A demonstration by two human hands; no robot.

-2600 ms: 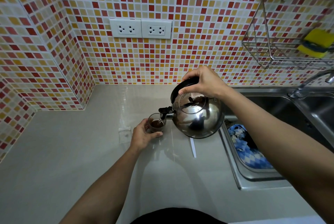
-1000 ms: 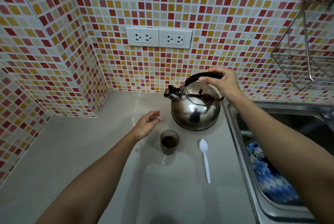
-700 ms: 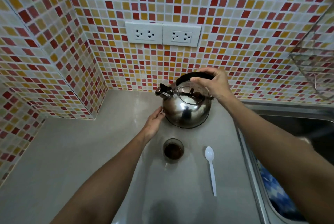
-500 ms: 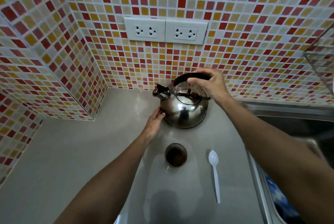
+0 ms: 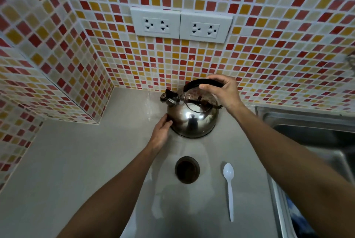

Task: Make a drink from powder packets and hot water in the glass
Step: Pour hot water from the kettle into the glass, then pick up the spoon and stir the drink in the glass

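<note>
- Tiled wall [image 5: 269,26]: mosaic of red, orange and cream squares, with a double socket plate [image 5: 181,26] above the kettle.
- Bench [image 5: 67,160]: pale grey, carrying kettle, glass and spoon.
- Sink [image 5: 311,134]: steel basin at the right edge, its contents mostly out of view.
- Kettle [image 5: 192,120]: polished steel, upright on the bench near the back wall, spout [image 5: 169,97] pointing left; what it holds cannot be seen.
- Right hand [image 5: 222,91]: fingers curled closed around the kettle's black handle [image 5: 194,82].
- Left hand [image 5: 162,132]: loosely open, fingertips touching the kettle's left side, gripping nothing.
- Glass [image 5: 187,170]: stands on the bench in front of the kettle, apart from it, holding dark brown liquid.
- White plastic spoon [image 5: 229,187]: lies just right of the glass, bowl towards the wall.
</note>
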